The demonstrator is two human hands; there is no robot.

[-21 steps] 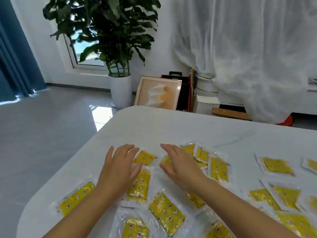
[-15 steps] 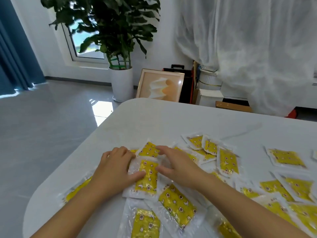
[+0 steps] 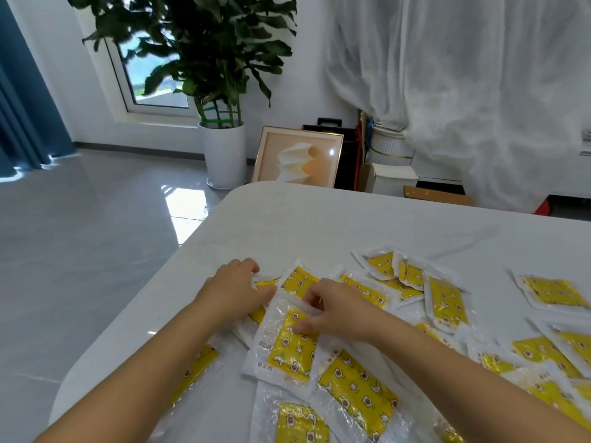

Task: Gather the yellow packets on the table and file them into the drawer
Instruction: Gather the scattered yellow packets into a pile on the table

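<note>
Your left hand (image 3: 235, 290) and right hand (image 3: 335, 313) have closed inward, both now gripping the yellow star-printed plastic packets (image 3: 292, 346) on the white surface (image 3: 319, 219); gathering has begun, filing remains.

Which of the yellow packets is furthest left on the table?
The packet half hidden beneath the left forearm, near the table's left edge. Every other packet lies to its right.
</note>
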